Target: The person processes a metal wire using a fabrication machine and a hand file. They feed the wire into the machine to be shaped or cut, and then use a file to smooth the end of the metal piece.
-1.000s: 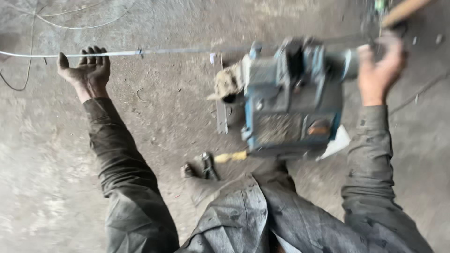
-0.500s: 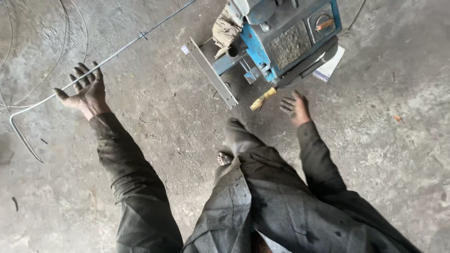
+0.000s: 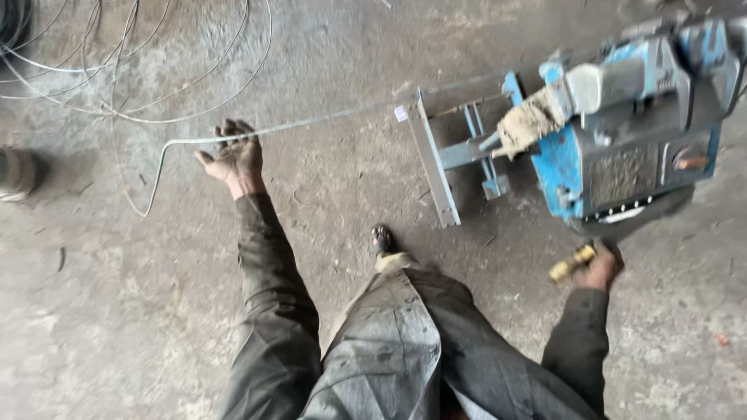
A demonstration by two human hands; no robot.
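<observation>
The blue wire-feeding machine (image 3: 630, 148) sits on the concrete floor (image 3: 156, 334); a steel wire (image 3: 327, 119) runs out from its grey guide frame (image 3: 432, 167), already bent into a hook just beyond the left hand (image 3: 233, 155), fingers spread under it. More wire coils (image 3: 117, 70) wait beyond. The right hand (image 3: 599, 268), below the machine, closes on a brass-tipped handle (image 3: 570, 264). A small white tag (image 3: 401, 113) tops the frame.
</observation>
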